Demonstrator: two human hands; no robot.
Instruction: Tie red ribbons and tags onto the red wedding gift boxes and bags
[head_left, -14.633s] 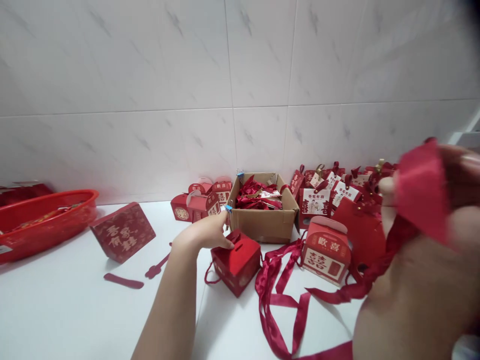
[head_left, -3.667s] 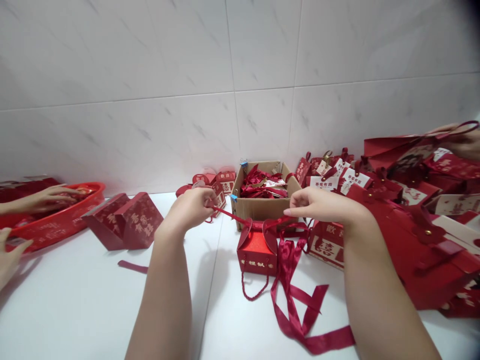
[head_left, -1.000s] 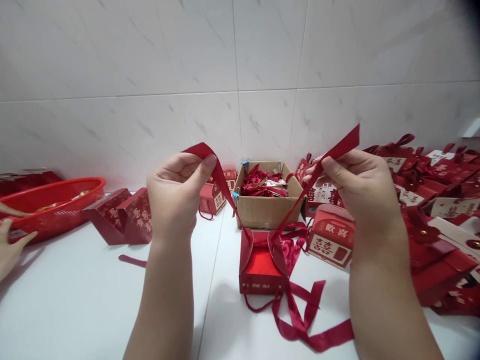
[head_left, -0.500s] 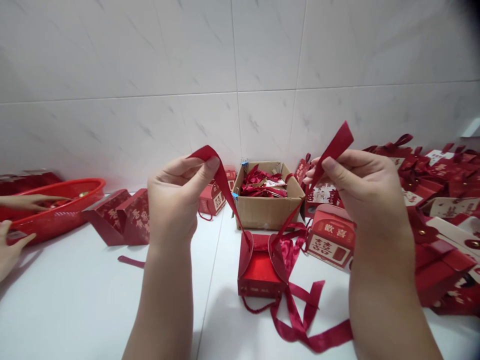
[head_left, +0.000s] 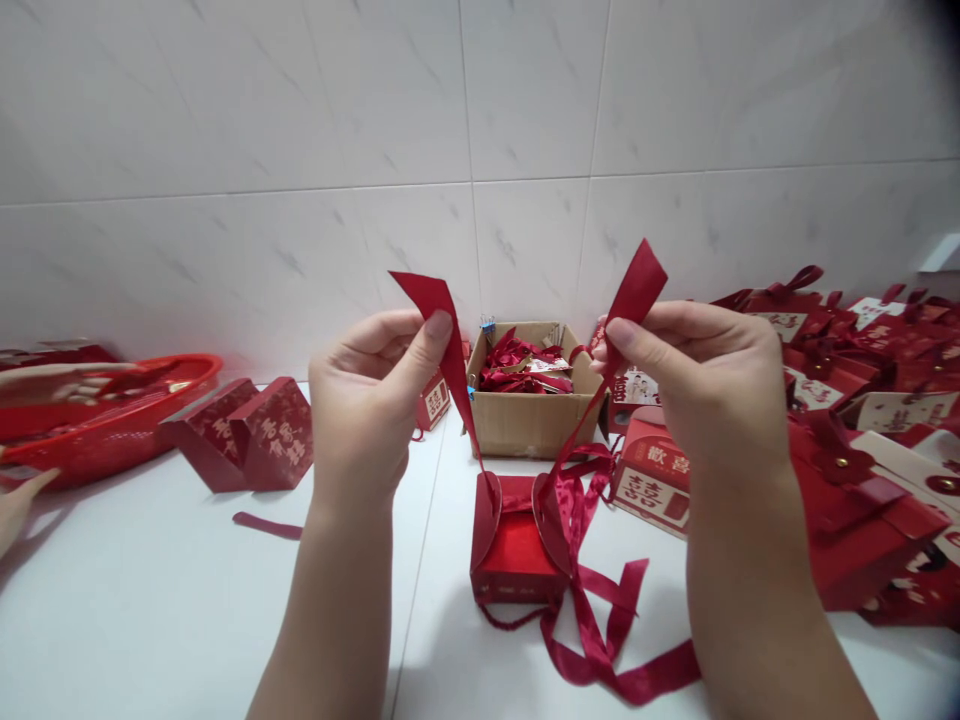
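My left hand (head_left: 367,390) pinches one end of a dark red ribbon (head_left: 457,385) between thumb and fingers. The ribbon's other end is pinched in my right hand (head_left: 697,370), its tip sticking up above the thumb. Both lengths run down taut into the top flaps of a small red gift box (head_left: 520,555) on the white table between my forearms. The box's curved side flaps stand up, and a twisted red cord lies at its front. Loose satin ribbon (head_left: 600,650) curls on the table right of the box.
Behind stands a cardboard box (head_left: 536,425) filled with red ribbons and tags. Finished-looking red boxes (head_left: 870,500) crowd the right. At left are two folded red boxes (head_left: 274,435), a ribbon strip (head_left: 266,525) and a red plastic basket (head_left: 135,430) with another person's hands at it. A tiled wall (head_left: 300,250) closes the back.
My hands have come closer together, the right moving left and the left slightly right, with the ribbon ends still held. The other person's hands at the basket have shifted.
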